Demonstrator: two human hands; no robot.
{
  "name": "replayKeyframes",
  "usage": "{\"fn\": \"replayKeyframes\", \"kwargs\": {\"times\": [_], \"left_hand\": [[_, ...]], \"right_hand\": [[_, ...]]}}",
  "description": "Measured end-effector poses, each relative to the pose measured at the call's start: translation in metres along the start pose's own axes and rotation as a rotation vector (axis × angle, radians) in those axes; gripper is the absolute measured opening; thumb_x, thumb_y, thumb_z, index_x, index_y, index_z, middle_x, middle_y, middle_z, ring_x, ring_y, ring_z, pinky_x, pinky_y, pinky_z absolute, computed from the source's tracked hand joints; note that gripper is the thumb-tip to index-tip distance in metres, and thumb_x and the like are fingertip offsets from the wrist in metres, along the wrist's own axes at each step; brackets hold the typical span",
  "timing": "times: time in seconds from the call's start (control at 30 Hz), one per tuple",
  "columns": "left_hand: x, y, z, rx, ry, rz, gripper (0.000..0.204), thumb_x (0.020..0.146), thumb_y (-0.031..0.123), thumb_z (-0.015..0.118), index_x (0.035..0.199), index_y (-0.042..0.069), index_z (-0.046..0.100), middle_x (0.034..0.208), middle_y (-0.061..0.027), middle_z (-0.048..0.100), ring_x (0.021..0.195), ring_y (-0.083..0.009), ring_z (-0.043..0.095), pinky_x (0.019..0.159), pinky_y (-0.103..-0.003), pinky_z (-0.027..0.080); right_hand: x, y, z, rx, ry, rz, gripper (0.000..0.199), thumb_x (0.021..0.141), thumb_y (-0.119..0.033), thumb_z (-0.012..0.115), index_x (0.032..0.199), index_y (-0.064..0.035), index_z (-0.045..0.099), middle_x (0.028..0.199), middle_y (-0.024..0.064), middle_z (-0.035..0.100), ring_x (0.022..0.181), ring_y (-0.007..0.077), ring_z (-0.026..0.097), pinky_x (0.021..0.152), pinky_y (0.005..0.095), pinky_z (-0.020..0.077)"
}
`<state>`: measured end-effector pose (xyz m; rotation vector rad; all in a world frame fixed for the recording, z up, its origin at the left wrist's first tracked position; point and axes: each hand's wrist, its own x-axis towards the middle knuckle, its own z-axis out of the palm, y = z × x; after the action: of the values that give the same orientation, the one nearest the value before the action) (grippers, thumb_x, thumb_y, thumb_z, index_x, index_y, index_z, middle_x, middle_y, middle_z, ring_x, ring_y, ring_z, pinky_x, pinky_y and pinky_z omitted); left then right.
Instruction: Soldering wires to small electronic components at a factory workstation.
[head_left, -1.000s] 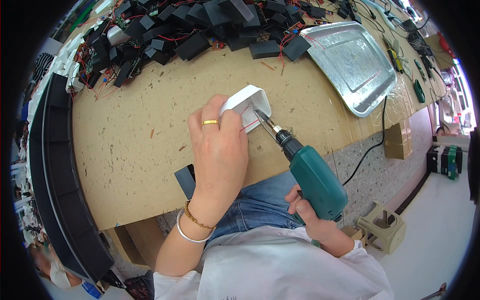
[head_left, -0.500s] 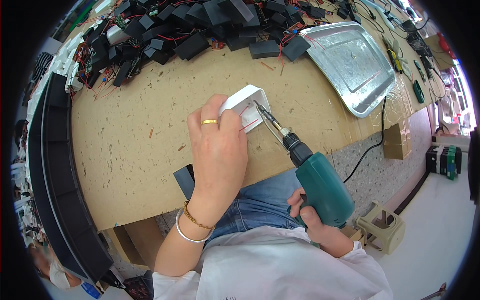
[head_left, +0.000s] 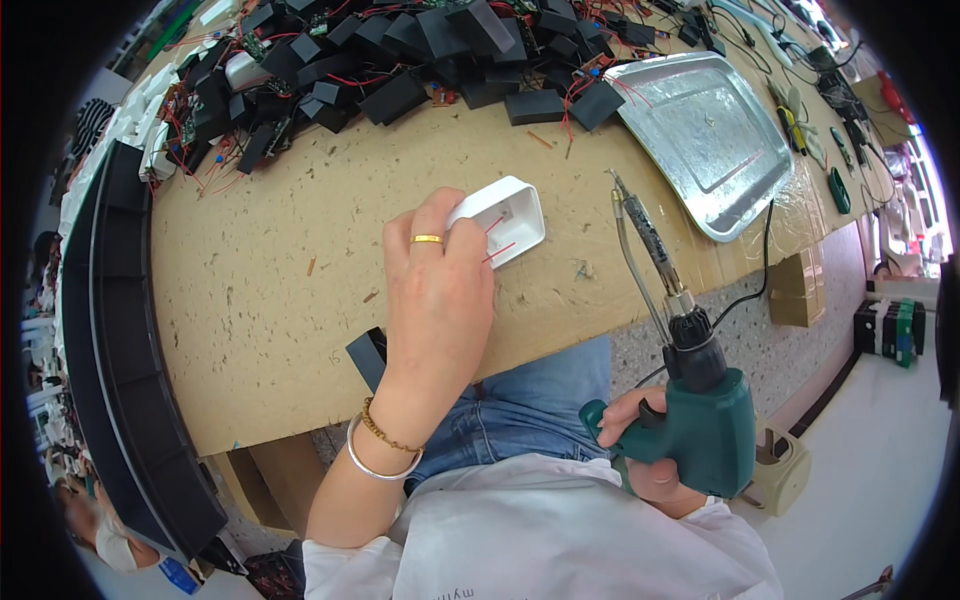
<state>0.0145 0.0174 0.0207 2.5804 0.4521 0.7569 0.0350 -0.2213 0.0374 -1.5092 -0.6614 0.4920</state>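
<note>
- Your left hand (head_left: 437, 300) lies palm down on the worktop (head_left: 260, 290), its fingers pressed on the near edge of the white box (head_left: 503, 220); the box sits open side up just beyond your fingertips, with two thin red wires showing at its rim.
- Your right hand (head_left: 640, 455) is wrapped around the handle of the green electric screwdriver (head_left: 700, 420), held off the worktop over your lap, well to the right of the box, its long bit (head_left: 640, 225) pointing up and away.
- Risk: your left hand only presses one edge, so the box could tip or skate away if the bit pushes on its far side.
- Risk: the red wires lie close to where your fingers press; I judge they could be pinched or caught by a turning bit.
- Risk: the black cord (head_left: 765, 260) trails off the worktop's right edge near the metal tray (head_left: 740, 190); a swing of your right hand could snag it or nudge the tray.
- Risk: the bit's tip stands at finger height; bringing it back carelessly could graze your left hand.
- Count: one white box, one screwdriver, one metal tray beyond your right hand.
- Count: a heap of black parts with red wires (head_left: 400, 70) far beyond your left hand, too many and too overlapped to count.
- Count: one ring and two bracelets on your left hand and wrist.
</note>
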Motion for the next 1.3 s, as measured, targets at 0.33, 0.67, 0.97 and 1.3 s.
{"fn": "replayKeyframes", "kwargs": {"times": [0.33, 0.67, 0.97, 1.3], "left_hand": [[0.001, 0.001, -0.011, -0.035, -0.017, 0.017, 0.023, 0.073, 0.003, 0.071, 0.089, 0.001, 0.055, 0.124, -0.0156, 0.048, 0.111, -0.0361, 0.048, 0.083, -0.04, 0.049], [-0.007, -0.001, -0.029, -0.103, -0.07, 0.074, 0.02, 0.067, 0.008, 0.075, 0.084, 0.004, 0.063, 0.122, -0.0121, 0.052, 0.115, -0.0367, 0.046, 0.093, -0.044, 0.042], [-0.006, 0.004, -0.031, 0.009, -0.105, 0.159, 0.012, 0.065, 0.011, 0.076, 0.07, 0.005, 0.066, 0.128, -0.008, 0.05, 0.121, -0.0338, 0.04, 0.096, -0.045, 0.038], [-0.005, -0.002, -0.016, -0.167, -0.008, -0.033, 0.011, 0.076, 0.006, 0.07, 0.08, 0.001, 0.06, 0.125, -0.0169, 0.051, 0.109, -0.0362, 0.051, 0.089, -0.042, 0.044]], "right_hand": [[-0.003, 0.026, 0.004, 0.139, 0.034, 0.034, 0.091, 0.078, -0.069, 0.053, 0.137, -0.0016, 0.033, 0.098, 0.016, 0.059, 0.071, 0.0144, 0.061, 0.067, 0.0279, 0.0513], [0.002, 0.021, 0.004, 0.154, 0.054, 0.032, 0.087, 0.08, -0.067, 0.052, 0.135, -0.001, 0.034, 0.096, 0.0163, 0.059, 0.067, 0.015, 0.061, 0.065, 0.0282, 0.0518], [0.003, 0.02, 0.002, 0.226, 0.035, 0.052, 0.085, 0.082, -0.066, 0.05, 0.134, -0.0011, 0.035, 0.095, 0.0161, 0.059, 0.067, 0.015, 0.061, 0.066, 0.0291, 0.0518], [0.003, 0.024, 0.003, 0.239, 0.022, 0.082, 0.087, 0.081, -0.068, 0.05, 0.135, -0.0009, 0.035, 0.095, 0.0161, 0.059, 0.066, 0.0147, 0.06, 0.065, 0.0294, 0.0517]]}}
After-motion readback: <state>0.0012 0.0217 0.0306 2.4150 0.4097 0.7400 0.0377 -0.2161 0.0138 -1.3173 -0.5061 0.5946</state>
